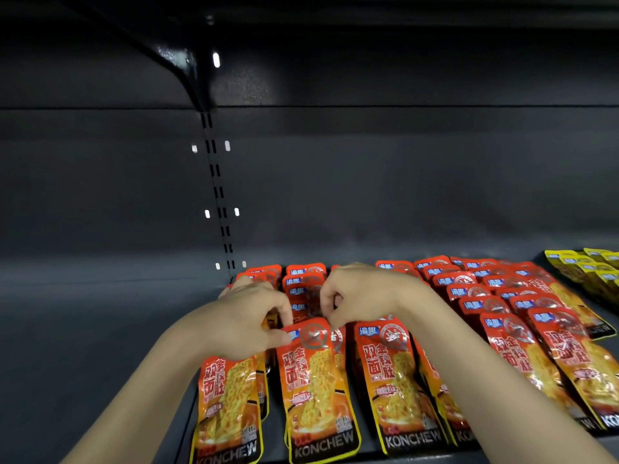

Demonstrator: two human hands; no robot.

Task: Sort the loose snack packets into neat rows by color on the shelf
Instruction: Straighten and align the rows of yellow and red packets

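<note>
A: L to R. Shelf deck (pixel 100 329), dark grey, slotted upright (pixel 217 182) on back panel.

B: Left hand (pixel 248 321)?

A: Fingers curled, thumb + forefinger pinching top-left corner of front red packet (pixel 316 386), 2nd row from left. Leftmost red packet (pixel 227 410) lies partly under that wrist.

B: Right hand (pixel 361 296)?

A: Fingers curled down onto the same packet's top-right edge; exact contact hidden, looks like a pinch.

B: Rest of stock?

A: Red packets (pixel 495 296) in overlapping rows front to back, filling mid + right of shelf. Yellow packets (pixel 589 272) far right rear, separate group just beside the reds.
</note>
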